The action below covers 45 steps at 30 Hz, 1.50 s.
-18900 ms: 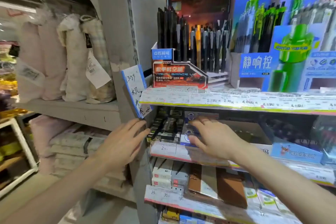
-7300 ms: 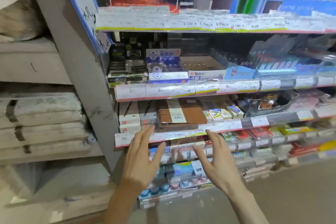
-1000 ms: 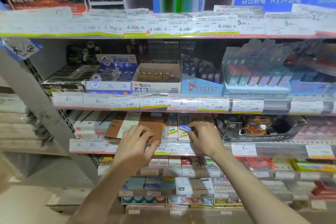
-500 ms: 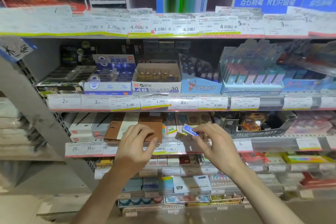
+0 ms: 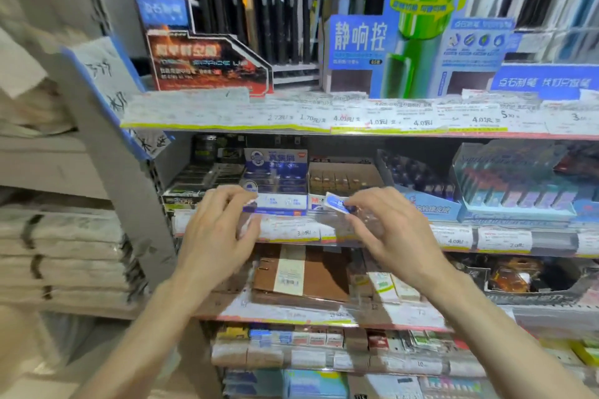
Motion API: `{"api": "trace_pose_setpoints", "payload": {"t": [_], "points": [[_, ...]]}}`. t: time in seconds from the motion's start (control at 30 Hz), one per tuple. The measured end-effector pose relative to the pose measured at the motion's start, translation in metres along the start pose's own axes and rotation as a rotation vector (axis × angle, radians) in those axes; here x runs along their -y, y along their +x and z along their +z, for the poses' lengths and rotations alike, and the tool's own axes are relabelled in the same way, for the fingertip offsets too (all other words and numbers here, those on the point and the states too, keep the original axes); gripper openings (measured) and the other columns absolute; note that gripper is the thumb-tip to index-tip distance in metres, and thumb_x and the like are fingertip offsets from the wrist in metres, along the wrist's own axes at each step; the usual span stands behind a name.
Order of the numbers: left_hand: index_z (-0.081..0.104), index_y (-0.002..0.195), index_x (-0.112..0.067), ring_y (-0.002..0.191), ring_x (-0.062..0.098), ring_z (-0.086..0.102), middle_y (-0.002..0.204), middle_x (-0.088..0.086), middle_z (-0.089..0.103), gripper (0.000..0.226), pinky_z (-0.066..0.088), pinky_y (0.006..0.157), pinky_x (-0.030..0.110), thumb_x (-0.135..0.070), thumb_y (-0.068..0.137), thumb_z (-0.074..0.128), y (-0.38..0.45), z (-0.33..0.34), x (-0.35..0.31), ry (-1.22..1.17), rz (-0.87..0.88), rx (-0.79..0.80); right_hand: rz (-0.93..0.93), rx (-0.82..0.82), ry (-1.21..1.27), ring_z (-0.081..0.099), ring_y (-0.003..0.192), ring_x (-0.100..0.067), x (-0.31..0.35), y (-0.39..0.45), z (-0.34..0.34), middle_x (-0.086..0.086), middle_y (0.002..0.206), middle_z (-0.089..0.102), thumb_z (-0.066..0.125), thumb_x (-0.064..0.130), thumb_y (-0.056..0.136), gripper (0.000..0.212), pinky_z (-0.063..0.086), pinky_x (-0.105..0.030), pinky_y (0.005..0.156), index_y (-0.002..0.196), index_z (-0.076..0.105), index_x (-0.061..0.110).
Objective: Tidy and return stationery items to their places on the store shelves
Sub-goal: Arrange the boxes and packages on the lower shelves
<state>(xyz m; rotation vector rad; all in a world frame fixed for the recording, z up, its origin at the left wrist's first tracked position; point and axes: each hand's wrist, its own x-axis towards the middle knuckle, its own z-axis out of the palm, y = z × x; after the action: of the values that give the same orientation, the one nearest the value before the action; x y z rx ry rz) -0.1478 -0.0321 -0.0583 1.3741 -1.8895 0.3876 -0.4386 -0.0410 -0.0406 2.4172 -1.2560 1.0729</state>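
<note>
My right hand (image 5: 392, 233) pinches a small blue-and-white eraser (image 5: 335, 203) between thumb and fingertips, in front of the second shelf. The eraser hangs just before the blue-and-white eraser display box (image 5: 275, 185) and the brown cardboard eraser box (image 5: 343, 180) beside it. My left hand (image 5: 217, 233) hovers with loosely curled fingers, its fingertips at the lower left corner of the blue box; whether they touch it I cannot tell.
The shelf edge (image 5: 453, 238) carries price labels. A brown notebook (image 5: 301, 275) lies on the shelf below. Pen displays (image 5: 405, 52) stand on the top shelf. A grey upright post (image 5: 123, 172) with a handwritten sign rises at the left. Stacked folded cloth (image 5: 61, 253) fills the left shelves.
Both hands rose from the notebook shelf to the eraser shelf above, the right one carrying the blue eraser. The view tilted upward, bringing the pen displays into sight.
</note>
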Motion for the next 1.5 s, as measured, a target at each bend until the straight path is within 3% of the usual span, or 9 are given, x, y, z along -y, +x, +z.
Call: {"api": "trace_pose_setpoints", "payload": {"t": [0.3, 0.43, 0.57, 0.67, 0.8, 1.0, 1.5], "points": [[0.065, 0.114, -0.010, 0.087, 0.036, 0.056, 0.092, 0.013, 0.063, 0.053, 0.046, 0.074, 0.042, -0.050, 0.087, 0.043, 0.027, -0.010, 0.045, 0.221, -0.015, 0.172, -0.003, 0.170, -0.090, 0.066, 0.095, -0.020, 0.036, 0.072, 0.033, 0.007, 0.102, 0.072, 0.058, 0.040, 0.095, 0.026, 0.052, -0.037, 0.079, 0.117, 0.065, 0.029], [0.059, 0.130, -0.016, 0.104, 0.036, 0.056, 0.110, 0.011, 0.065, 0.051, 0.044, 0.089, 0.042, -0.048, 0.093, 0.047, 0.036, -0.010, 0.047, 0.139, -0.031, 0.272, 0.028, 0.203, -0.078, 0.068, 0.097, -0.020, 0.048, 0.086, 0.043, 0.007, 0.108, 0.073, 0.056, 0.042, 0.096, 0.029, 0.051, -0.034, 0.074, 0.121, 0.064, 0.029], [0.059, 0.124, -0.021, 0.100, 0.029, 0.055, 0.109, 0.004, 0.064, 0.040, 0.045, 0.086, 0.039, -0.043, 0.093, 0.048, 0.034, -0.011, 0.053, 0.036, 0.002, 0.257, 0.084, 0.252, -0.044, 0.067, 0.098, -0.017, 0.049, 0.091, 0.046, 0.007, 0.111, 0.072, 0.055, 0.040, 0.098, 0.030, 0.044, -0.026, 0.070, 0.124, 0.063, 0.030], [0.059, 0.121, -0.023, 0.093, 0.024, 0.053, 0.101, 0.001, 0.062, 0.031, 0.042, 0.080, 0.037, -0.035, 0.094, 0.052, 0.029, -0.013, 0.057, -0.003, 0.044, 0.231, 0.118, 0.286, -0.022, 0.066, 0.098, -0.017, 0.046, 0.096, 0.046, 0.006, 0.111, 0.071, 0.056, 0.038, 0.097, 0.028, 0.049, -0.029, 0.073, 0.122, 0.064, 0.029], [0.058, 0.125, -0.024, 0.101, 0.019, 0.052, 0.111, -0.003, 0.060, 0.032, 0.043, 0.085, 0.035, -0.030, 0.095, 0.055, 0.023, -0.012, 0.062, -0.015, 0.103, 0.215, 0.143, 0.352, 0.030, 0.064, 0.097, -0.015, 0.045, 0.108, 0.048, 0.005, 0.113, 0.069, 0.058, 0.036, 0.096, 0.024, 0.051, -0.027, 0.077, 0.117, 0.067, 0.027], [0.060, 0.126, -0.021, 0.102, 0.014, 0.048, 0.113, -0.004, 0.059, 0.033, 0.041, 0.086, 0.031, -0.025, 0.094, 0.056, 0.020, -0.014, 0.062, -0.038, 0.118, 0.200, 0.152, 0.450, 0.137, 0.066, 0.086, -0.014, 0.051, 0.133, 0.064, 0.004, 0.099, 0.072, 0.066, 0.028, 0.092, 0.016, 0.049, -0.023, 0.073, 0.105, 0.074, 0.024], [0.058, 0.128, -0.023, 0.107, 0.011, 0.047, 0.120, -0.008, 0.058, 0.034, 0.041, 0.090, 0.030, -0.023, 0.094, 0.055, 0.020, -0.012, 0.062, -0.076, 0.078, 0.204, 0.144, 0.417, 0.160, 0.066, 0.085, -0.013, 0.042, 0.132, 0.075, 0.007, 0.098, 0.076, 0.068, 0.028, 0.089, 0.013, 0.052, -0.026, 0.077, 0.097, 0.079, 0.026]]}}
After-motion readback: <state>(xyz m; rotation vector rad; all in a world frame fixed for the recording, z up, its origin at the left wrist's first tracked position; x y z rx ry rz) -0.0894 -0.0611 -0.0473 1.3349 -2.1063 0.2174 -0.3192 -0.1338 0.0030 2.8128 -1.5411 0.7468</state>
